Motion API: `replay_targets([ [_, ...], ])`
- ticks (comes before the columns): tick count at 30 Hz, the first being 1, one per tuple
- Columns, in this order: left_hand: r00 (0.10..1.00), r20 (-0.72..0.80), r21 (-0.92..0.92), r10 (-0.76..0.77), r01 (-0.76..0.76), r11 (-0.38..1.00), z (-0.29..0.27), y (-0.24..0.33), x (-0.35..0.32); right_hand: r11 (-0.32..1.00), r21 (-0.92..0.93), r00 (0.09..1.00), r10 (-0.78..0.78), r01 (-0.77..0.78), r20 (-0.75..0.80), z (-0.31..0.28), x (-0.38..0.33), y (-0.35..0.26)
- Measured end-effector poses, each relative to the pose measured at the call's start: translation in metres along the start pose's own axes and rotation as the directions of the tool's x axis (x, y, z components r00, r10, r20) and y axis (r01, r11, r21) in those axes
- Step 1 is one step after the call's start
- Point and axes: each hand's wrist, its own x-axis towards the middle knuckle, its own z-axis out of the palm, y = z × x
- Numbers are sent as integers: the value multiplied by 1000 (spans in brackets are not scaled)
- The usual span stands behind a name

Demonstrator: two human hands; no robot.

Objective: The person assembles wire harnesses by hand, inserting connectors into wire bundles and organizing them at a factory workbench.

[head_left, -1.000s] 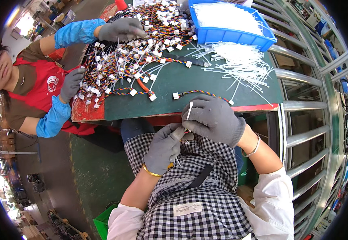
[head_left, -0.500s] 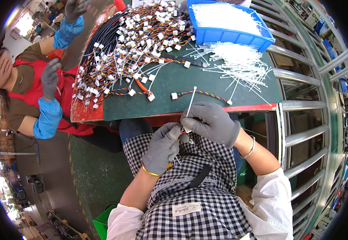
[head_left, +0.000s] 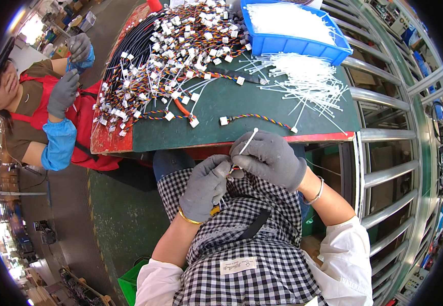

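Note:
Over my lap, my gloved left hand (head_left: 204,189) pinches a thin bundle of coloured twisted wires (head_left: 233,170), mostly hidden between the hands. A small yellow piece (head_left: 215,210) shows beneath the left palm; its kind is hidden. Close beside it, my gloved right hand (head_left: 268,159) is closed on a white cable tie (head_left: 248,141), whose head end sticks up past the fingers. Where the tie meets the wires is covered by the gloves. On the green table mat (head_left: 180,136) just ahead lies a short twisted-wire harness (head_left: 256,117) with white connectors.
Many wire harnesses (head_left: 180,51) with white connectors pile up at the table's left. Loose cable ties (head_left: 308,81) lie at the right, below a blue bin (head_left: 298,47) full of more. A metal roller conveyor (head_left: 384,135) runs along the right. A co-worker (head_left: 43,112) sits at the left.
The cable tie's free head has tilted to the right and less of it shows above my right hand. The co-worker's hands have come closer together.

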Motion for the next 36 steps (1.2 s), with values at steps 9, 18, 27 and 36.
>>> replay_targets([
  [9, 997, -57, 17, 59, -58, 998, 12, -6, 2, 997, 60, 996, -61, 57, 64, -4, -1, 5],
  [18, 997, 44, 41, 59, -61, 997, 12, 2, -1, 996, 85, 999, 29, -31, 20, 1, 1, 7],
  [27, 977, 163, -39, 140, -136, 990, 8, 5, 5, 985, -168, 999, -34, 30, -20, -6, 5, -6],
  [36, 994, 107, -407, -29, 71, 911, -2, -11, 8, 833, -542, 987, -159, 113, -38, 10, -12, -20],
])
